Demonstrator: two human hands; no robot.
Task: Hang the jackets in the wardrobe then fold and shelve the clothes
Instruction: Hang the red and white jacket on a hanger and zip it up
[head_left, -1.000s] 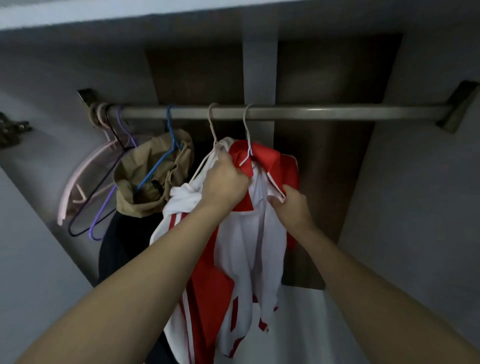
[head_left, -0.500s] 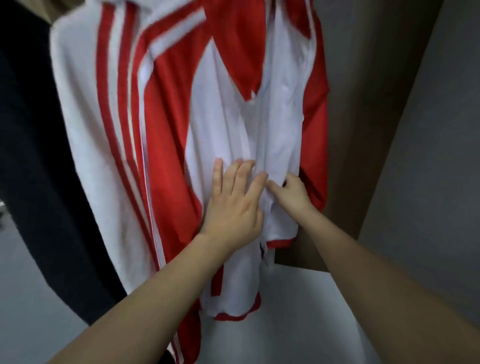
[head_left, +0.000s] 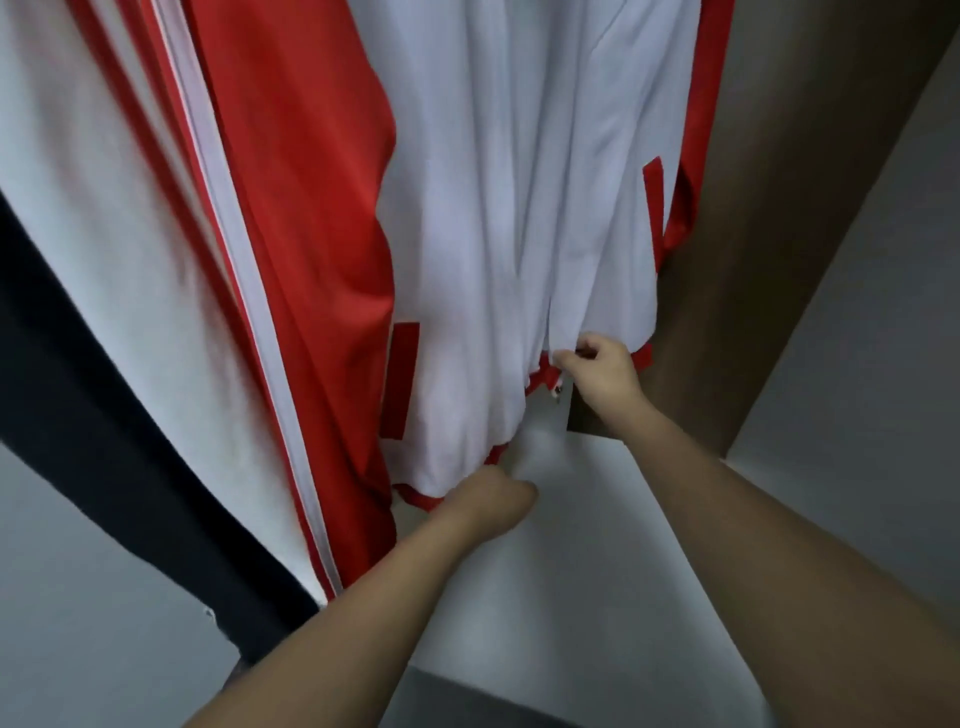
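Bare forearms reach up and away from the person, both ending at the bottom edge of the hanging jacket (head_left: 467, 208). The left hand (head_left: 488, 501) is nearest: its fingers are curled out of sight under the red hem (head_left: 415, 498), gripping the lower corner of the left front panel. Just left of that grip a broad red band of the jacket runs downward, edged by a thin white stripe (head_left: 249, 291), and beyond that a wide white stretch of cloth. Further left still, a dark garment (head_left: 104, 415) hangs beside the jacket, its edge falling past the left forearm.

Up and to the right of the left grip, well apart from it, the right hand (head_left: 602, 371) pinches the hem of the other front panel between thumb and curled fingers. Directly below that pinch a small metal zip end (head_left: 557, 391) dangles, too small to make out clearly. Between the two grips the front opening of the jacket gapes a little and the pale surface (head_left: 597, 545) of the wardrobe interior shows through.

Above both grips the white panels rise in long folds, each with a slanted red pocket trim (head_left: 400, 379). To the right of the right hand a brown back panel (head_left: 753, 260) stands behind the jacket, and a grey side wall (head_left: 883, 312) lies beyond it
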